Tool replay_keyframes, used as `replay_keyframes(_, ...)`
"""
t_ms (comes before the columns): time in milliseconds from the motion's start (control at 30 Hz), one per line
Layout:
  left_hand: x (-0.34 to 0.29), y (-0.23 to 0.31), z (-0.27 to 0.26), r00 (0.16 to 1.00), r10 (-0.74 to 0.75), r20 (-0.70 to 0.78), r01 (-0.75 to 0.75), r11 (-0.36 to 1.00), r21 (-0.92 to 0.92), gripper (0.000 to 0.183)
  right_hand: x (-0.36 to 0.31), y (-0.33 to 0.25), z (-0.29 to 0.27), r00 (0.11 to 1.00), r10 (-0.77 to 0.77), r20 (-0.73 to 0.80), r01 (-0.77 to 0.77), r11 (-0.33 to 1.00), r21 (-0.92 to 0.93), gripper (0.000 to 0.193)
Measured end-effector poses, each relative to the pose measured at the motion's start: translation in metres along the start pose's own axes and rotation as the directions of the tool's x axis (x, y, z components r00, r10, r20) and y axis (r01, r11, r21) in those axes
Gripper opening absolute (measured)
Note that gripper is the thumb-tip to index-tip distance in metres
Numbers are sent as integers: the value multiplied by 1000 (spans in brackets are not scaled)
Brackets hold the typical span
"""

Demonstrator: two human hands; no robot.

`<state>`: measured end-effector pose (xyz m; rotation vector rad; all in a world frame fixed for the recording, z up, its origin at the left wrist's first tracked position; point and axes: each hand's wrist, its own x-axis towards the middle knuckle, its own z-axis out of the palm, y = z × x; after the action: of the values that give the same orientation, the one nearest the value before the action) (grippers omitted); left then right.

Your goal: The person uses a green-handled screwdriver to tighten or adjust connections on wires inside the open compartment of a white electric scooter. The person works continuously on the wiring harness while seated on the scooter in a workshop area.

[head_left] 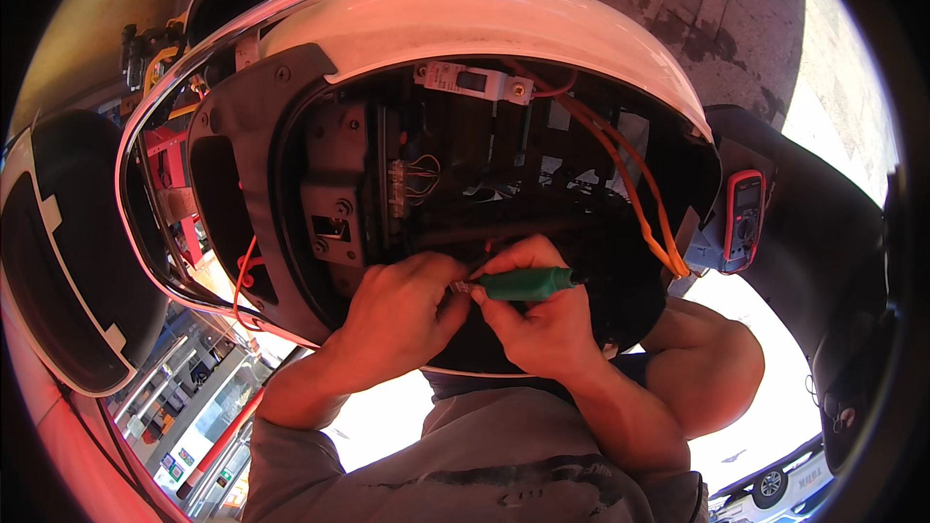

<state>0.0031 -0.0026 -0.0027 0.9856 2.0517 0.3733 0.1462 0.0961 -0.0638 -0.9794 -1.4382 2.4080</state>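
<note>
Over the near side of the scooter's open under-seat compartment, my two hands meet close together. Between the fingers and thumb of my right hand is a green handle-shaped piece with a dark end pointing right. My left hand is closed, its fingertips pinching a small pale piece at the left end of the green one. I cannot make out what that small piece is. A white breaker switch sits on the far inner wall. Thick orange cables run down the compartment's right side.
A red and grey multimeter rests at the right, beside the tipped-back dark seat. Thin wires meet a terminal strip inside. A chrome rail curves around the left end. An orange-red wire loops at the lower left.
</note>
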Motion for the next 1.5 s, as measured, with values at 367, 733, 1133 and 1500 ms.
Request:
replay_keyframes(367,3,4,-2,997,77,-27,-76,997,26,21,-1,-5,-4,995,98,12,-99,991,87,24)
replay_keyframes(733,-1,3,-3,1000,12,-17,-11,999,46,24,3,-8,-18,993,8,121,-10,1000,12,24)
replay_keyframes(1133,-3,0,-6,998,-27,58,31,997,-70,23,3,-6,-22,971,-17,239,19,1000,-8,26)
replay_keyframes(1500,-3,2,-6,997,-42,70,46,997,-57,21,3,-4,-18,986,-26,168,34,998,-51,26)
